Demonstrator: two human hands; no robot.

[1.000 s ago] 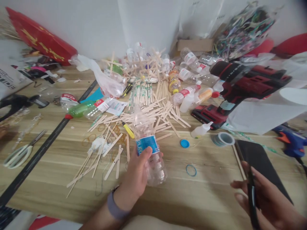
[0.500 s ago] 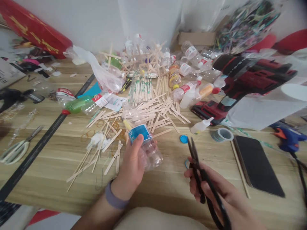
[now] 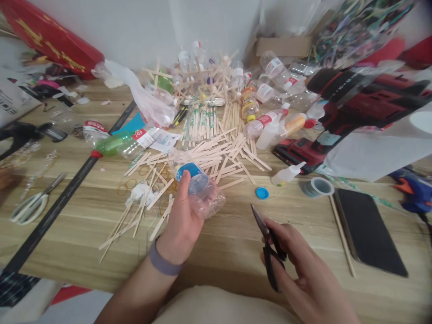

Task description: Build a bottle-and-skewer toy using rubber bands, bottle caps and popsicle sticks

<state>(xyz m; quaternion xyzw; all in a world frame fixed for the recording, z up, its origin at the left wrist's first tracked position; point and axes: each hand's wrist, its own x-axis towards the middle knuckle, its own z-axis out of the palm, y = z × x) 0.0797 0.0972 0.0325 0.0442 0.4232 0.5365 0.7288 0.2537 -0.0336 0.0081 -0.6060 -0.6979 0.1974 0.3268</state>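
My left hand [image 3: 182, 216] is closed around a clear plastic bottle [image 3: 209, 204] with a blue label [image 3: 191, 171]. The bottle lies tilted in the palm, its lower end toward me and its neck toward the wooden sticks. In my right hand [image 3: 297, 261] is a pair of black-handled scissors [image 3: 268, 243], the blades pointing up and left, apart from the bottle. Fingers hide part of the handles. Beyond the scissors, a blue bottle cap [image 3: 262, 193] lies on the table [image 3: 232, 252].
Flat wooden sticks [image 3: 209, 155] spread across the middle, with several bottles [image 3: 266, 121] behind. At right stand a red-and-black power drill [image 3: 337, 117], a tape roll [image 3: 317, 187] and a phone [image 3: 369, 231]. White-handled scissors [image 3: 32, 207] lie left; a blurred hand [image 3: 4, 178] shows at the edge.
The bottle has turned in my left hand, its lower end swinging up and closer to the sticks. My right hand has rotated the scissors, and their blades now look closer together. A blurred hand has appeared at far left.
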